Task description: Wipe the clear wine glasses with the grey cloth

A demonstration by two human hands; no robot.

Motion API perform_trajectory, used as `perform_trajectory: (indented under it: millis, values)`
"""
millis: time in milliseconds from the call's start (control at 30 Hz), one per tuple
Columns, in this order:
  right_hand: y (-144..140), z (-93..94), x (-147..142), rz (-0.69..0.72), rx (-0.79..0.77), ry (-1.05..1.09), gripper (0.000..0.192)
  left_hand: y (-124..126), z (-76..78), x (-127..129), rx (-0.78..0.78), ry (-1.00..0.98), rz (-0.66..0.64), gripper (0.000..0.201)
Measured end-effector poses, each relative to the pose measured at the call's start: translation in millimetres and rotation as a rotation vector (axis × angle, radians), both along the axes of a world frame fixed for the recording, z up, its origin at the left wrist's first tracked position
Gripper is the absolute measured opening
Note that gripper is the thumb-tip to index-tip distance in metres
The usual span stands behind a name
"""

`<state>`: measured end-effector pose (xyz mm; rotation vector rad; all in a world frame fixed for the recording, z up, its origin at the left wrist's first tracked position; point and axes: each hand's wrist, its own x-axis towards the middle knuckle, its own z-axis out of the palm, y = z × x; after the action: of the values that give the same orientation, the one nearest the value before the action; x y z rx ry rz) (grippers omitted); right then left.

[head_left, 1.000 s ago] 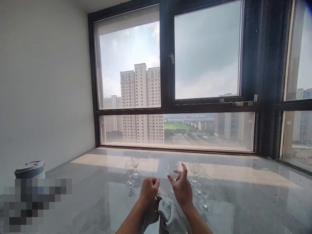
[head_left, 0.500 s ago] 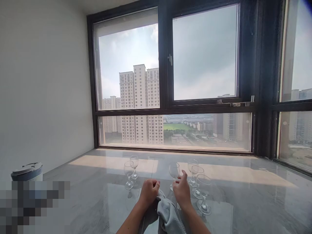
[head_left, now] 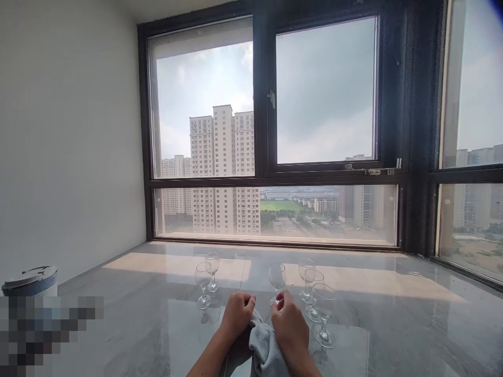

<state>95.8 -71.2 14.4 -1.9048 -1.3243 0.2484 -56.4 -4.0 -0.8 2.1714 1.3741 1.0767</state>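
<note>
My left hand (head_left: 237, 315) is closed in a fist on a grey cloth (head_left: 262, 350) that hangs between my two wrists. Just right of it, my right hand (head_left: 286, 325) has its fingers pinched around the lower stem of a clear wine glass (head_left: 277, 276), which stands upright on the grey marble surface (head_left: 129, 324). Two more wine glasses (head_left: 204, 284) stand to the left of my hands. Three others (head_left: 323, 313) are clustered close to the right of my right hand.
A large dark-framed window (head_left: 267, 173) runs along the far edge of the surface. A white wall closes the left side. A round lidded bin (head_left: 30, 280) sits at the far left above a blurred patch.
My right hand, open with fingers spread a second ago, has dropped and closed on the middle glass's stem. The view has shifted slightly. The left hand still holds the cloth.
</note>
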Motion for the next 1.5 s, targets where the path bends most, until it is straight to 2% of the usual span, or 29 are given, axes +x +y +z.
perform_trajectory:
  millis: [200,367,533,767,1233,1333,1500]
  values:
    - [-9.0,-0.7,-10.7,0.111,0.023,-0.176,0.016,2.8,-2.3,0.3,-0.013,-0.007,-0.010,0.041]
    - [-7.0,-4.1,-11.6,0.199,-0.039,-0.255,0.022,4.1,-4.3,0.0,-0.004,-0.003,-0.007,0.041]
    - [-4.0,-5.6,-9.9,0.204,-0.079,-0.295,0.036,2.7,-3.3,0.0,0.010,0.019,0.001,0.041]
    - [15.0,-6.1,1.9,0.191,-0.171,-0.291,0.053,1.1,-1.9,-0.8,-0.002,0.022,-0.002,0.042]
    - [26.9,-12.1,14.8,0.207,-0.165,-0.276,0.057,-8.2,4.9,-1.6,-0.010,0.002,0.005,0.043]
    - [27.3,-12.7,15.7,0.211,-0.170,-0.268,0.057,-10.1,8.4,-3.4,0.065,-0.052,0.108,0.042]
    - [26.6,-7.0,14.1,0.179,-0.096,-0.199,0.048,-16.4,24.4,-16.5,0.419,-0.281,0.464,0.034]
